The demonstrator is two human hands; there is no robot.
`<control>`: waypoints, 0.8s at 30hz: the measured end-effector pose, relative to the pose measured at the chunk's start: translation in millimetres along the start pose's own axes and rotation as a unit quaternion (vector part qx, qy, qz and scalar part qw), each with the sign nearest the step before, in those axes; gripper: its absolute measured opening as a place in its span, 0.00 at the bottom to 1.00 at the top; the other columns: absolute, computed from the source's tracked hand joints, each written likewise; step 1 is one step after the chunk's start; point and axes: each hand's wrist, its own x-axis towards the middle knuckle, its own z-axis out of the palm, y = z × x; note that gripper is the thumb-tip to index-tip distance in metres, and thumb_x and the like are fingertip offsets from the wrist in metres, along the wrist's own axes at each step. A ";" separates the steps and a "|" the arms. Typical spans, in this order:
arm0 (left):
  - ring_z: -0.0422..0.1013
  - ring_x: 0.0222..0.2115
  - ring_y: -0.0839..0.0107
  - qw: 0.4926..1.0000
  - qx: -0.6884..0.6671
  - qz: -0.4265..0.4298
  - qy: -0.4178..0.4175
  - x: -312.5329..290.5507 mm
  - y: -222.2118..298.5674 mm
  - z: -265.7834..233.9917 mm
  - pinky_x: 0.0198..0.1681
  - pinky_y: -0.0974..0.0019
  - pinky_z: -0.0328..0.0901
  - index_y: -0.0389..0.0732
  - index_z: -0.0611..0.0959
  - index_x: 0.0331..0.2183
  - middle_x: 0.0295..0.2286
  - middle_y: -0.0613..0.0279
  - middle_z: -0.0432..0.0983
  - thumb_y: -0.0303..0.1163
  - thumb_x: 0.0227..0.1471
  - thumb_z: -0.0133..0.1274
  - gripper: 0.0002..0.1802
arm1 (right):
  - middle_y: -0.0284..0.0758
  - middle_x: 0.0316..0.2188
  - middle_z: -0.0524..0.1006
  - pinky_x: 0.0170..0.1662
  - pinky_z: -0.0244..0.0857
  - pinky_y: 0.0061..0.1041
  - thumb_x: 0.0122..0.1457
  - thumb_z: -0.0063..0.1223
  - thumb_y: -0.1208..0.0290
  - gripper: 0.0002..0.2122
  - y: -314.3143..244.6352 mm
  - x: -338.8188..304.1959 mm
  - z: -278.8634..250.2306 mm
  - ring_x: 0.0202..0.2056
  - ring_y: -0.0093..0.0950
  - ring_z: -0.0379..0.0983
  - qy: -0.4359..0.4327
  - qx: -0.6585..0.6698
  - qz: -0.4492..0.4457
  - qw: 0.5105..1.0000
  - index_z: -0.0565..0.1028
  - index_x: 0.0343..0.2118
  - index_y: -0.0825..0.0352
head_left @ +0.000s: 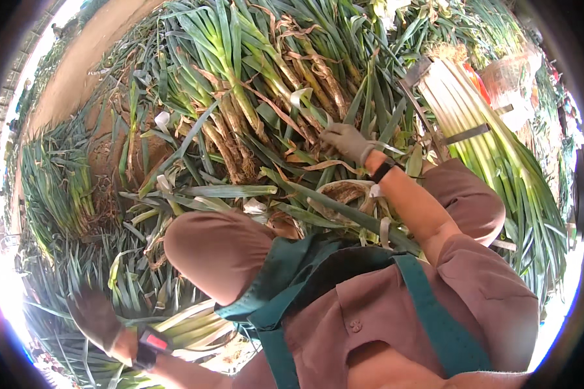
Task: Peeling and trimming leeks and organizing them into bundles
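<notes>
My right hand (pixel 346 141), in a grey work glove, is at the root end of an unpeeled leek (pixel 313 117) in the pile before me. Its fingers are curled closed on the stalk. Beside the wrist lies a thin pale strip (pixel 386 148) that I cannot identify. The pile of leeks (pixel 230 78) has green tops pointing away and brown, dry-skinned roots toward me. My left hand (pixel 96 318), in a darker glove, is stretched out low on the left over green leaves (pixel 130 272). Its fingers look extended, with nothing visible in them.
Peeled leeks with white stems (pixel 461 97) lie on a metal frame (pixel 466 133) to my right. More peeled leeks (pixel 188 324) lie beside my left arm. Stripped leaves (pixel 233 191) cover the ground around my knees. A separate leek heap (pixel 58 181) stands at far left, near bare soil (pixel 87 61).
</notes>
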 end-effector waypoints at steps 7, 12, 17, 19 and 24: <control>0.67 0.56 0.54 0.943 -0.211 -0.112 -0.233 -8.3 -79.7 206.3 0.64 0.48 0.58 0.33 0.75 0.51 0.53 0.44 0.71 0.37 0.65 0.43 0.20 | 0.36 0.32 0.81 0.34 0.70 0.25 0.63 0.52 0.61 0.16 -62.3 45.9 100.8 0.28 0.24 0.78 -0.142 -0.034 -0.020 0.989 0.77 0.42 0.71; 0.73 0.48 0.60 0.964 -0.115 -0.180 -0.159 38.9 -182.6 171.7 0.52 0.56 0.67 0.36 0.78 0.48 0.47 0.53 0.77 0.34 0.63 0.48 0.16 | 0.40 0.33 0.80 0.36 0.72 0.32 0.61 0.53 0.58 0.17 -55.8 72.0 189.9 0.34 0.29 0.80 -0.167 -0.124 -0.099 0.973 0.76 0.40 0.71; 0.75 0.41 0.65 0.972 -0.092 -0.172 -0.129 42.8 -177.5 182.5 0.47 0.61 0.68 0.37 0.79 0.47 0.42 0.56 0.80 0.32 0.61 0.52 0.14 | 0.50 0.35 0.78 0.36 0.73 0.41 0.58 0.52 0.62 0.27 -73.8 90.5 294.3 0.39 0.42 0.79 -0.072 -0.458 -0.050 0.885 0.64 0.59 0.70; 0.76 0.41 0.66 0.975 -0.057 -0.156 -0.150 44.9 -178.2 197.5 0.46 0.63 0.68 0.37 0.79 0.47 0.41 0.56 0.80 0.31 0.60 0.52 0.14 | 0.51 0.34 0.78 0.35 0.73 0.43 0.57 0.53 0.64 0.31 -60.2 117.3 323.4 0.37 0.46 0.79 -0.012 -0.523 0.017 0.852 0.60 0.63 0.71; 0.77 0.38 0.68 0.976 -0.066 -0.159 -0.136 50.6 -184.9 194.1 0.42 0.66 0.70 0.36 0.79 0.46 0.40 0.56 0.80 0.29 0.60 0.52 0.13 | 0.39 0.29 0.78 0.36 0.72 0.30 0.47 0.61 0.64 0.33 -111.2 136.2 268.4 0.31 0.36 0.78 -0.223 -0.295 0.077 0.926 0.67 0.55 0.76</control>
